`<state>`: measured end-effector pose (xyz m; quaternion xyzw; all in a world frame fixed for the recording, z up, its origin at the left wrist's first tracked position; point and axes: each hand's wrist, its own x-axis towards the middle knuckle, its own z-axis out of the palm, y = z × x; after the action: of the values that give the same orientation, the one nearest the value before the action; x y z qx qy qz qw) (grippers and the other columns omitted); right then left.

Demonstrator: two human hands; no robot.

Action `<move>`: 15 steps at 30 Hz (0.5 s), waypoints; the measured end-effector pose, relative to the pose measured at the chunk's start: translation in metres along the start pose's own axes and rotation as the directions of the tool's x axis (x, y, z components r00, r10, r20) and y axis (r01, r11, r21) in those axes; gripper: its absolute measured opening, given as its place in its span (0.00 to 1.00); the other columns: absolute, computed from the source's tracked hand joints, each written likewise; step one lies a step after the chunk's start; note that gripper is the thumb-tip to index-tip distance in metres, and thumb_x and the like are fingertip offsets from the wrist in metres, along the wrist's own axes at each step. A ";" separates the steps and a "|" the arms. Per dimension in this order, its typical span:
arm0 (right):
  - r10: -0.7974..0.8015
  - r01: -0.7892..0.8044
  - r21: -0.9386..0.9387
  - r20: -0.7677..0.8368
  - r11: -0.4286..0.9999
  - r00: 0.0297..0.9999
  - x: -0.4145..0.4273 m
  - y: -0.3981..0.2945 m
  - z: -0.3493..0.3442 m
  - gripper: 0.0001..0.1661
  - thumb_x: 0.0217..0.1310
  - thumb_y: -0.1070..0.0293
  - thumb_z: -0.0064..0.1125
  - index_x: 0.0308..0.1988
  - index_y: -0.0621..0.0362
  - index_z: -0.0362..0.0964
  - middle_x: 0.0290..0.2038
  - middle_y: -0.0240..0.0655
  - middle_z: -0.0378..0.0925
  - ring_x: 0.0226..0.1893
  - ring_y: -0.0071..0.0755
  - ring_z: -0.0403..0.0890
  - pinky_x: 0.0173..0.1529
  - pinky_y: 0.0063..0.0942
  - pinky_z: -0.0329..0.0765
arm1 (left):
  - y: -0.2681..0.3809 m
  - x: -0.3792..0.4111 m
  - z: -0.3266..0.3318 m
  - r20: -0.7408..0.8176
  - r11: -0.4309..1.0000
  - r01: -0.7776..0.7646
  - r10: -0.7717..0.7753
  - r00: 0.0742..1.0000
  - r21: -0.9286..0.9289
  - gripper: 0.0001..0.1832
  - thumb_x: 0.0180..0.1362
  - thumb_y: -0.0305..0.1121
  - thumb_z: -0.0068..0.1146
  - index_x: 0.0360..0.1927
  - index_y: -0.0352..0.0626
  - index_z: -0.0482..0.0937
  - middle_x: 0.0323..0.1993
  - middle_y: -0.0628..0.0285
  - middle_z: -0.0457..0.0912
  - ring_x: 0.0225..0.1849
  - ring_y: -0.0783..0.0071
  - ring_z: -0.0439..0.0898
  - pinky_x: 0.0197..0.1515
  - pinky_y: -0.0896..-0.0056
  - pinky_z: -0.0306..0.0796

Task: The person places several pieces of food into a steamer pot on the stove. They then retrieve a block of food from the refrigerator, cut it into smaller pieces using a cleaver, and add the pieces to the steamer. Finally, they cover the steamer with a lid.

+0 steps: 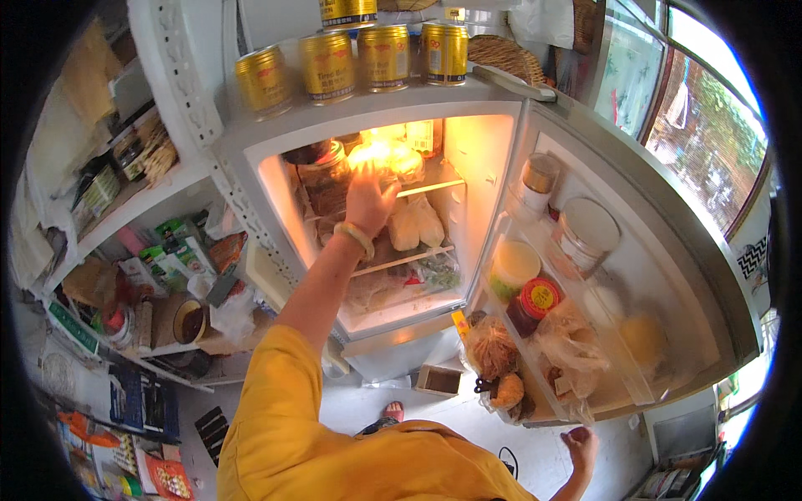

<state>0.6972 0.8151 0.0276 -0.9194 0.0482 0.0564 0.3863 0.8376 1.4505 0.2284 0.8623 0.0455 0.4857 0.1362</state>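
An open refrigerator [376, 338] stands before me with its light on. My left hand [371, 199], a pale bangle [354, 240] at its wrist, reaches to the upper shelf [432, 187], close to a bright plastic-wrapped bundle [407, 164]; glare hides the fingertips, so any hold on it cannot be made out. Beside the hand on the left is a jar [327, 160]. A bag of pale food [416, 223] lies on the shelf below, and leafy greens [438, 270] are at the bottom. My right hand [581, 441] hangs under the door's lower edge, fingers curled; whether it holds something is unclear.
The refrigerator door [664, 250] stands wide at the right, its racks holding a red-lidded jar [540, 298], tubs and bagged food [492, 344]. Gold cans [327, 67] line the refrigerator top. Cluttered shelves [156, 347] are at the left. A small box [438, 380] sits on the floor.
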 end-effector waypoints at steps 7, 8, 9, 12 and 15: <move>0.185 -0.117 -0.169 0.473 0.979 0.861 -0.026 -0.054 0.077 0.20 0.47 0.57 0.70 0.29 0.67 0.79 0.22 0.40 0.81 0.22 0.28 0.81 0.30 0.26 0.78 | -0.076 0.069 0.075 0.330 0.766 0.454 -0.328 0.885 -0.456 0.18 0.46 0.43 0.64 0.30 0.35 0.82 0.25 0.52 0.81 0.36 0.56 0.80 0.48 0.61 0.71; 0.128 -0.042 -0.182 0.495 0.982 0.860 -0.026 -0.076 0.089 0.20 0.48 0.57 0.70 0.30 0.66 0.79 0.23 0.40 0.81 0.23 0.28 0.82 0.32 0.27 0.78 | -0.098 0.069 0.090 0.297 0.819 0.397 -0.290 0.910 -0.415 0.18 0.46 0.30 0.68 0.40 0.33 0.78 0.34 0.59 0.81 0.36 0.71 0.79 0.39 0.68 0.74; 0.103 0.001 -0.204 0.499 0.979 0.861 -0.030 -0.093 0.098 0.21 0.48 0.56 0.69 0.31 0.66 0.80 0.23 0.40 0.81 0.25 0.28 0.82 0.34 0.27 0.78 | -0.082 0.066 0.094 0.288 0.911 0.317 -0.239 0.927 -0.264 0.17 0.47 0.31 0.66 0.39 0.34 0.78 0.33 0.56 0.81 0.36 0.65 0.79 0.40 0.64 0.74; 0.055 -0.021 -0.067 0.572 0.998 0.818 -0.027 -0.151 0.124 0.21 0.50 0.55 0.68 0.35 0.63 0.79 0.30 0.41 0.82 0.32 0.28 0.82 0.38 0.27 0.77 | -0.054 0.055 0.084 0.312 0.978 0.211 -0.201 0.929 0.004 0.12 0.52 0.34 0.59 0.35 0.35 0.77 0.31 0.48 0.80 0.35 0.51 0.79 0.39 0.55 0.72; -0.112 0.146 -0.003 0.629 0.989 0.769 -0.008 -0.219 0.144 0.23 0.50 0.55 0.68 0.40 0.63 0.78 0.32 0.41 0.81 0.34 0.28 0.80 0.40 0.26 0.76 | -0.047 0.033 0.081 0.324 0.987 0.160 -0.149 0.934 -0.008 0.11 0.55 0.36 0.53 0.31 0.37 0.75 0.29 0.45 0.77 0.34 0.45 0.76 0.37 0.50 0.70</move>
<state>0.7082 1.0712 0.0826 -0.8587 -0.1477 0.3339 0.3596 0.9260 1.4871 0.2027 0.9212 0.0819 0.3270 0.1942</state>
